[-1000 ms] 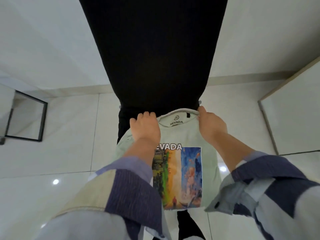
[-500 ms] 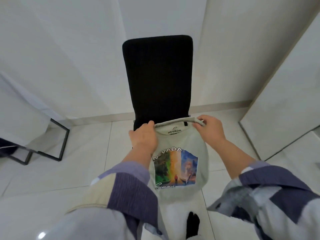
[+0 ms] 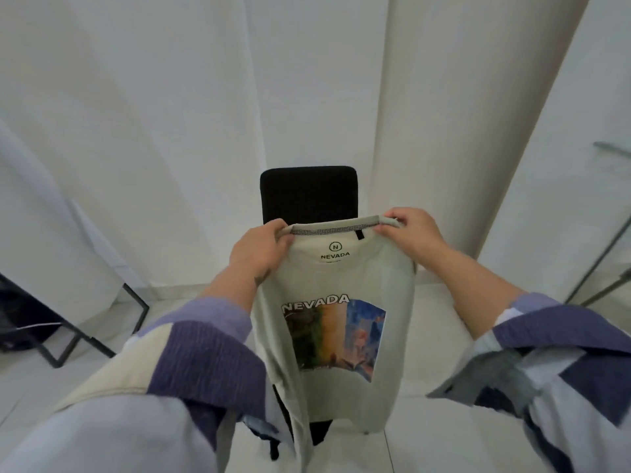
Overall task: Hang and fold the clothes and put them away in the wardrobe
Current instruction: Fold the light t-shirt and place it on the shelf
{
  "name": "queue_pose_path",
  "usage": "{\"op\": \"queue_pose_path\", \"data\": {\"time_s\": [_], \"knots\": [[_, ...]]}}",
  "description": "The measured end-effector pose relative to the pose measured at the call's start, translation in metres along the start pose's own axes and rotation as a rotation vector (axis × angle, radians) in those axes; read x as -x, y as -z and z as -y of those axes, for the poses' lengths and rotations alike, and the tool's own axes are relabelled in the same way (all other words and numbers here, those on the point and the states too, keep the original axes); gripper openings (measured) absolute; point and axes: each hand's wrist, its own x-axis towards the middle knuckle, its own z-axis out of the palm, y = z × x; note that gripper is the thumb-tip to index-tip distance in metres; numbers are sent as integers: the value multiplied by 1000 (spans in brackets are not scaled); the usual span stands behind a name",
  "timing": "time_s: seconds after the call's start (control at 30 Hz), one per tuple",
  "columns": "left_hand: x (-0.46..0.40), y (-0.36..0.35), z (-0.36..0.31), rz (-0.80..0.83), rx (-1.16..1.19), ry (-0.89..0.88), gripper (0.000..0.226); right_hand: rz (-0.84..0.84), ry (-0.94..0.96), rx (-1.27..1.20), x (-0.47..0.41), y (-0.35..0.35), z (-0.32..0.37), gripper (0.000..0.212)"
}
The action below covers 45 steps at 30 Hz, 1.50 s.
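A pale green T-shirt (image 3: 341, 278) with a "NEVADA" picture print hangs in front of me, held up by its neckline. My left hand (image 3: 259, 249) pinches the left end of the collar. My right hand (image 3: 408, 235) pinches the right end, so the collar is stretched flat between them. The shirt's lower edge dangles free above the floor. Its sleeves are folded in behind and hidden.
A black high-backed chair (image 3: 309, 191) stands right behind the shirt against white walls (image 3: 170, 114). A black metal frame (image 3: 92, 336) stands on the pale tiled floor at the left. A thin metal stand (image 3: 601, 257) is at the right edge.
Both hands have lifted the shirt off the chair seat and raised it, so it now hangs upright. The view has tilted up, showing the whole chair back.
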Motion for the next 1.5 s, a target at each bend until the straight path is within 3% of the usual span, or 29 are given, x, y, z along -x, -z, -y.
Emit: {"op": "queue_pose_path", "data": {"time_s": [0.17,0.27,0.4,0.57,0.73,0.83,0.97,1.07,1.13,1.23,1.37,1.5], "knots": [[34,59,-29,270,488,-2,17,55,-2,56,15,56,23,9],[47,83,-31,321,328,-27,25,94,-12,93,26,73,37,15],[50,104,-26,45,7,-25,14,177,-15,121,37,85,59,27],[45,121,-31,-366,-209,35,23,270,-2,218,39,93,101,35],[43,135,-43,-503,-184,85,28,138,86,325,31,95,109,26],[42,149,-37,-519,-230,84,23,-48,92,429,18,97,105,18],[37,161,-36,-486,-140,149,17,-128,-46,541,11,92,111,26],[29,158,-41,-416,28,180,15,-83,-146,557,2,84,119,22],[26,155,-43,-333,252,157,9,-12,-243,406,-10,78,118,21],[25,156,-43,-226,616,90,28,30,-384,124,-17,73,114,26],[30,161,-43,-172,937,0,33,7,-330,-45,-15,67,113,37],[31,159,-50,-65,1200,-15,43,56,-344,-381,-10,54,124,32]]}}
